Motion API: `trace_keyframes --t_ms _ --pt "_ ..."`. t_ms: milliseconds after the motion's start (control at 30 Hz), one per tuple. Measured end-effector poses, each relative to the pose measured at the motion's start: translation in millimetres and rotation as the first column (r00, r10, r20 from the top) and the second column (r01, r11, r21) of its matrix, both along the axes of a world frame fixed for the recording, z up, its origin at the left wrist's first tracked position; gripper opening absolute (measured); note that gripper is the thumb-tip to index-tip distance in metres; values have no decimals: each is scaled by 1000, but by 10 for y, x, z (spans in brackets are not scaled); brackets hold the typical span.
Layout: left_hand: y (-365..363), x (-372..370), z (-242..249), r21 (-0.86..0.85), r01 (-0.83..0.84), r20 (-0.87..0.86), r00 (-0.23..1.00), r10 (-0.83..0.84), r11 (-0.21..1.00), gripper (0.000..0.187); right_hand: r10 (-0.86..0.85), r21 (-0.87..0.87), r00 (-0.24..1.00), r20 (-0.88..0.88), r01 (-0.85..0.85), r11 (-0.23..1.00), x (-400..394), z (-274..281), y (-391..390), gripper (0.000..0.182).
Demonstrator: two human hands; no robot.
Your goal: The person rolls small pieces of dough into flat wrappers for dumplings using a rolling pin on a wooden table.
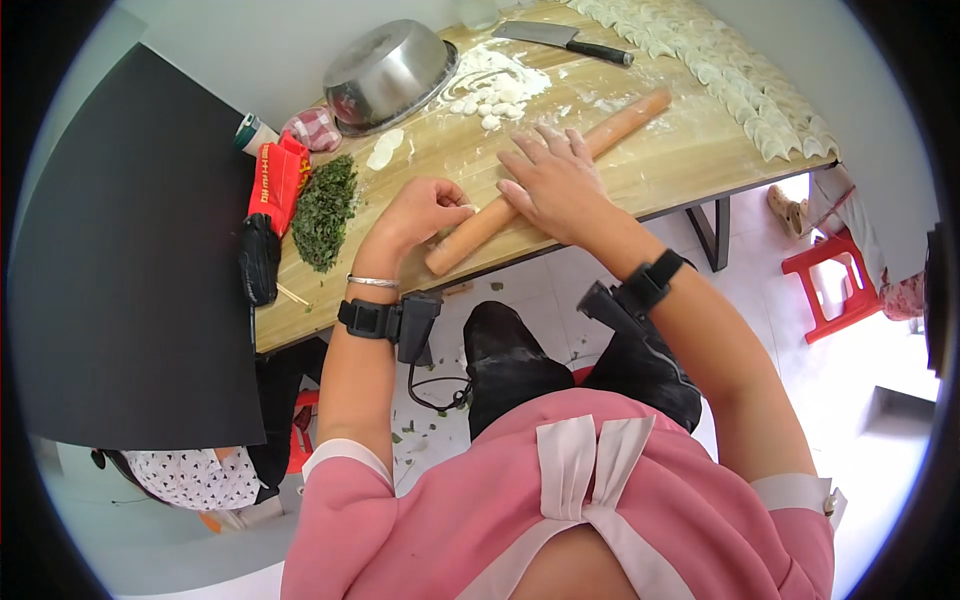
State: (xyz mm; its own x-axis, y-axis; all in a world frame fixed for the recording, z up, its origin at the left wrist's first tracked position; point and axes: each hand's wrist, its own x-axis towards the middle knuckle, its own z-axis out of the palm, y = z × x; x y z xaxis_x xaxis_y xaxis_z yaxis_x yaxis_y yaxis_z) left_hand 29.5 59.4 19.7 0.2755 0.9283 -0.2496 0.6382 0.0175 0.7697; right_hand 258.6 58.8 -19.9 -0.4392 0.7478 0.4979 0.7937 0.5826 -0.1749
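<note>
My right hand (556, 180) lies flat with spread fingers on top of a wooden rolling pin (470, 240), which slants across the wooden table (400, 160). Beside the pin's near end is my left hand (425, 212), its thumb and fingers pinched together. A bit of pale dough (470, 208) shows at those fingertips, mostly hidden. Small dough pieces (497, 100) lie in white flour behind the hands, and flat dough rounds (385, 148) rest farther left.
An upturned metal bowl (385, 80), chopped greens (325, 215) and a red packet (275, 180) stand left. A cleaver (560, 42) lies at the back. Rows of dumplings (740, 85) fill the right end. People sit at both sides, near a red stool (835, 285).
</note>
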Motion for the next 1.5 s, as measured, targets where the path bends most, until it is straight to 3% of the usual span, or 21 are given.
trace_keyframes --t_ms 33,100,200,300,433,500,600,733,867,933,1033,1100,1133,1233,1300,1400,1500 --pt "-30 28 16 -3 1 1 1000 -1 1000 18 16 -22 1000 20 -15 1000 66 21 -78 47" --pt "-116 77 27 22 -195 143 971 190 981 17 25 9 1000 13 -25 1000 197 3 -248 46" --pt "-174 -19 -100 70 -225 261 944 200 972 12 35 76 999 -18 -33 997 273 -50 -359 44" --pt "-269 -25 -99 72 -311 222 931 288 948 10 42 87 999 -15 -41 995 268 -34 -335 43" --pt "-241 -119 -64 106 -272 165 953 253 957 14 49 -26 997 55 -47 999 97 61 -97 46" --pt "-214 -146 -15 14 -299 108 949 296 954 21 32 -22 998 54 -31 999 -44 59 54 47" --pt "-174 -172 -29 -69 -325 197 922 333 943 28 -2 -59 995 95 7 998 -249 115 255 46" --pt "-162 -113 -17 6 -321 159 935 316 947 28 54 -182 988 143 -27 983 -389 206 456 44" --pt "-145 -99 28 38 -224 55 974 222 974 25 68 -141 993 96 -54 989 -328 117 408 43" --pt "-161 -75 10 61 -199 31 980 198 978 23 68 76 997 -32 -65 995 -230 17 255 40" --pt "-191 -6 -21 122 -182 -9 983 184 976 18 143 5 990 -14 -143 990 42 24 13 38" --pt "-200 27 -90 62 -335 397 872 285 940 14 161 73 984 -72 -156 985 164 -72 -113 37" --pt "-215 18 -112 58 -336 399 871 287 940 14 156 95 984 -81 -148 984 214 -78 -167 37" --pt "-254 33 -113 71 -272 346 909 232 960 13 151 83 986 -73 -144 986 244 -23 -192 40" --pt "-248 55 -61 55 -328 229 923 308 943 14 153 57 986 -60 -150 987 184 25 -123 42" --pt "-162 -2 -48 -15 -329 186 927 325 944 14 124 -42 992 26 -123 992 -13 85 94 49" --pt "-186 105 33 65 -319 79 946 314 946 15 95 -92 994 58 -89 992 -198 122 296 55"
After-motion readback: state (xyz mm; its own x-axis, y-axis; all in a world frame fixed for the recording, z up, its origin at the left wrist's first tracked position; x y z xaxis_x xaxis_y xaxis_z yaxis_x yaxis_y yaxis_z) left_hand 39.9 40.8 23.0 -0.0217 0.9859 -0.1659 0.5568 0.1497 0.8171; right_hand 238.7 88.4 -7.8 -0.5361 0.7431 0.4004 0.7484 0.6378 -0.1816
